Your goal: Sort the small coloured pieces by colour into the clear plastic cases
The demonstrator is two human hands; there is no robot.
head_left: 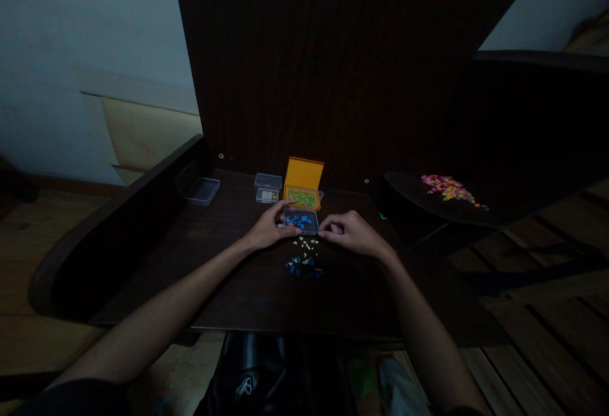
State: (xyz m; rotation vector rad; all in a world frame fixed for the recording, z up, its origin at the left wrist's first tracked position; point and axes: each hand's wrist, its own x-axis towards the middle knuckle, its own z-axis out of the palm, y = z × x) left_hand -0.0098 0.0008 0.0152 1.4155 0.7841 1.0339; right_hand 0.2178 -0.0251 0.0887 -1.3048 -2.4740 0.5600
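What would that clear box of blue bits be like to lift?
The clear box probably feels stiff, judging by its straight edges. Being shallow, it may be light. The blue bits, lying scattered, would likely slide if tilted.

Your view is dim, its light source out of frame; the wall (95, 29) reads bluish-grey, the tall wooden panel (328, 54) sinks nearly to black, and the tiny blue pieces (306, 218) look soft-edged.

The left hand (267, 228) hides part of the clear box (311, 228); its blue pieces (304, 218) seem too small to count.
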